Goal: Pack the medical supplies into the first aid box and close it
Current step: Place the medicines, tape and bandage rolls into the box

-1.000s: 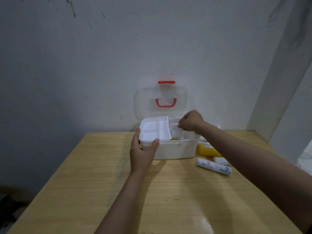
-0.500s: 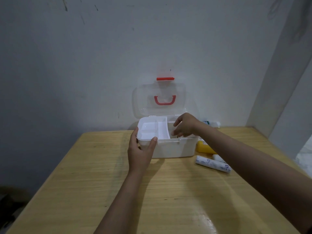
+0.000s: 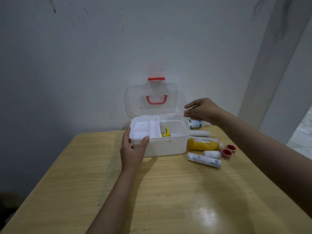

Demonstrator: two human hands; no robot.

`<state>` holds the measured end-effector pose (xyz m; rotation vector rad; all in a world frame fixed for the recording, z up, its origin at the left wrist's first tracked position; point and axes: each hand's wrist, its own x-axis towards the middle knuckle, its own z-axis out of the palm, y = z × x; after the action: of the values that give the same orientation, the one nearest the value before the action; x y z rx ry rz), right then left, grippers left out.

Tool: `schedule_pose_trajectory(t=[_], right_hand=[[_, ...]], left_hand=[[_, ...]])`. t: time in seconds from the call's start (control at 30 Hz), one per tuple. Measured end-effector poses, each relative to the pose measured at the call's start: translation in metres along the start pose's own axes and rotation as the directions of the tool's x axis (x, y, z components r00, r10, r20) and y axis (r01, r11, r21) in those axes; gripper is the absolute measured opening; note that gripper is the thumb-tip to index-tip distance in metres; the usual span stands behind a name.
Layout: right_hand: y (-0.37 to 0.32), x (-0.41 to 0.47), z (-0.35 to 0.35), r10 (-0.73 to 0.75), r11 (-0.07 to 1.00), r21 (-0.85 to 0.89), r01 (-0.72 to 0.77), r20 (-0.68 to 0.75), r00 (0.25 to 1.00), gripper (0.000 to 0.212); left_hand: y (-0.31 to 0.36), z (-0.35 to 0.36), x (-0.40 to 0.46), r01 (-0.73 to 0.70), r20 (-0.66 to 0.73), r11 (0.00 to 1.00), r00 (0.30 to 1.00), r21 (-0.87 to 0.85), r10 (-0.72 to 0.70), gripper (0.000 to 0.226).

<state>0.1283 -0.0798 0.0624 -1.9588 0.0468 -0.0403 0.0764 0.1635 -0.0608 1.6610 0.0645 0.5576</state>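
A white first aid box [image 3: 166,146] stands open on the wooden table, its clear lid [image 3: 152,100] with a red handle leaning back against the wall. A white divided tray [image 3: 145,130] fills the box's left half; a small yellow item [image 3: 166,133] lies in the right half. My left hand [image 3: 133,149] grips the box's front left corner. My right hand [image 3: 201,111] hovers above and to the right of the box, fingers apart, holding nothing I can see. Right of the box lie a yellow bottle [image 3: 202,144], wrapped bandage rolls [image 3: 203,159] and two red-rimmed tape rolls [image 3: 227,152].
A white bottle with green print [image 3: 195,124] and another white roll [image 3: 200,133] lie behind the yellow bottle, near the wall. The wall runs right behind the box. The table's right edge is close to the supplies.
My right hand has come out of the box's right compartment and moved up and right, over the supplies. The yellow item now shows inside. My left hand stays on the box.
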Motion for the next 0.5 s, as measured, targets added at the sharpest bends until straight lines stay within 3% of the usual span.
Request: schedule_pose_trajectory(t=[0.17, 0.3, 0.5], right_hand=[[0.049, -0.033, -0.05, 0.046, 0.982, -0.179, -0.059, -0.078, 0.996, 0.024], [0.096, -0.056, -0.077, -0.07, 0.861, -0.508, -0.022, -0.162, 0.984, 0.018], [0.139, -0.081, -0.077, -0.114, 0.753, -0.654, 0.077, -0.014, 0.993, 0.013]], left_hand=[[-0.002, 0.001, 0.0, -0.008, -0.019, 1.0, 1.0, 0.003, 0.008, 0.067], [0.001, 0.002, -0.002, -0.007, -0.02, 1.0, 1.0, 0.0, 0.007, 0.065], [0.002, 0.001, -0.002, 0.015, -0.002, 1.0, 1.0, -0.004, -0.015, 0.067]])
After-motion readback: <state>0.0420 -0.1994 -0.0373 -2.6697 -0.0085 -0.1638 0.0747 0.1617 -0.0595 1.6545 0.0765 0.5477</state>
